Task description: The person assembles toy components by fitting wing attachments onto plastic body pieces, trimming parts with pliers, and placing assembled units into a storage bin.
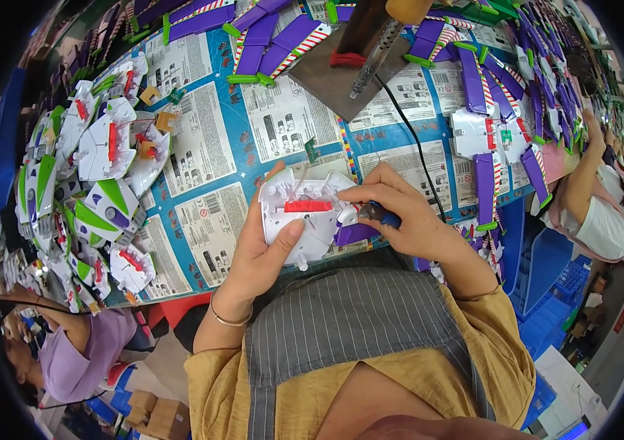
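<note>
In front of my apron, my left hand (268,246) grips a white plastic toy shell (308,233) by its left side, thumb pressed on its inner face. A red strip (308,207) lies across the inside of the shell. My right hand (396,213) is closed at the shell's right edge, fingertips touching it. Within its fingers is a small dark blue and black piece that looks like a tool handle (379,214); its far end is hidden. A purple wing part (356,234) shows below the shell. A small green circuit board (311,150) lies just beyond.
White and green toy shells (106,147) are heaped at the left. Purple wings with striped edges (282,44) lie along the back and right. A metal rod with a wooden handle (378,59) hangs over a dark plate (326,81). A black cable (414,136) crosses the paper-covered table. Co-workers sit at both sides.
</note>
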Demonstrator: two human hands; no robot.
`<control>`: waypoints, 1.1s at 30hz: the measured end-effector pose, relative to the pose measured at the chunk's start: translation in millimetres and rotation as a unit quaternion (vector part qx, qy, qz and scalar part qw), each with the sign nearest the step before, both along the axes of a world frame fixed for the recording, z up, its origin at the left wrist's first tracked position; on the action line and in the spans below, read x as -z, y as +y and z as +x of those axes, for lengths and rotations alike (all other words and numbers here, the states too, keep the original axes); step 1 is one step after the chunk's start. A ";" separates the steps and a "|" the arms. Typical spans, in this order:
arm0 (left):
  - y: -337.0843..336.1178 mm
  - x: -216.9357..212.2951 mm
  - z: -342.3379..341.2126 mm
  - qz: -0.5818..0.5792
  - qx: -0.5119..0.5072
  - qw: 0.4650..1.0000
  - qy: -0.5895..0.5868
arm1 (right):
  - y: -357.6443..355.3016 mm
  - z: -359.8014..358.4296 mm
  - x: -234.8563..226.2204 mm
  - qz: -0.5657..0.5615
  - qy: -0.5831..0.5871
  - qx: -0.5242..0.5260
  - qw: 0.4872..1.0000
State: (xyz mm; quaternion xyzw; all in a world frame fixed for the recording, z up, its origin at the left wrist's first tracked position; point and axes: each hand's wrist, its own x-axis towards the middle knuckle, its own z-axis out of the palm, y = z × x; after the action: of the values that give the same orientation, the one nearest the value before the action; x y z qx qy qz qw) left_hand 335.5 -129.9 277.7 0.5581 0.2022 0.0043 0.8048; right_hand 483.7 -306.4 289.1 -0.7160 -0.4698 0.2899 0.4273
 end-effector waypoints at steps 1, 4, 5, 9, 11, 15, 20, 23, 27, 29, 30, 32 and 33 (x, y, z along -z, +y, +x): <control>0.3 -1.5 0.0 0.000 0.001 1.000 -0.001 | 2.0 -2.1 3.1 0.014 0.017 0.019 1.000; 0.5 0.1 -3.0 0.023 0.000 1.000 -0.003 | 4.4 -6.4 2.8 0.020 0.014 0.042 0.999; 0.7 2.5 -3.8 0.044 0.000 0.999 -0.005 | 4.4 -7.7 3.2 0.010 -0.004 0.046 0.999; -0.2 1.0 4.6 -0.082 -0.062 0.995 0.011 | 5.6 -3.8 -7.5 -0.107 -0.169 0.010 0.980; -5.3 0.5 5.6 -0.254 -0.102 0.961 -0.033 | 6.0 0.6 0.3 -0.101 -0.090 0.037 0.990; -30.4 26.0 -0.9 -0.072 -0.049 0.996 -0.021 | 15.1 -6.3 -0.3 -0.064 -0.166 0.035 0.983; -32.8 25.1 7.0 -0.188 -0.156 0.970 -0.008 | 15.5 22.2 -16.2 -0.128 -0.313 0.020 0.941; -34.8 27.9 7.1 -0.196 -0.185 0.963 -0.005 | 11.3 33.9 -10.7 -0.156 -0.343 0.037 0.926; -32.6 28.9 9.7 -0.198 -0.204 0.959 -0.001 | 14.7 31.8 -3.0 -0.146 -0.357 -0.005 0.922; -32.3 30.3 9.5 -0.184 -0.193 0.964 -0.003 | 16.5 31.5 -3.4 -0.164 -0.367 -0.013 0.915; -32.1 31.0 9.1 -0.171 -0.184 0.968 -0.008 | 18.0 32.2 -3.8 -0.194 -0.335 -0.020 0.922; -31.9 30.0 9.6 -0.171 -0.182 0.968 -0.004 | 18.7 32.8 -3.8 -0.225 -0.303 -0.025 0.926; -31.8 29.3 10.1 -0.171 -0.182 0.968 -0.002 | 18.6 33.0 -4.1 -0.233 -0.300 -0.025 0.925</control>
State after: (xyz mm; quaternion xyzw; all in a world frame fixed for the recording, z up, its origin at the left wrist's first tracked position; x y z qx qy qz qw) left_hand 345.6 -161.6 248.4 0.3657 0.2966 0.1174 0.8744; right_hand 516.7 -287.8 293.2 -0.8371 -0.5127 0.1734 0.0798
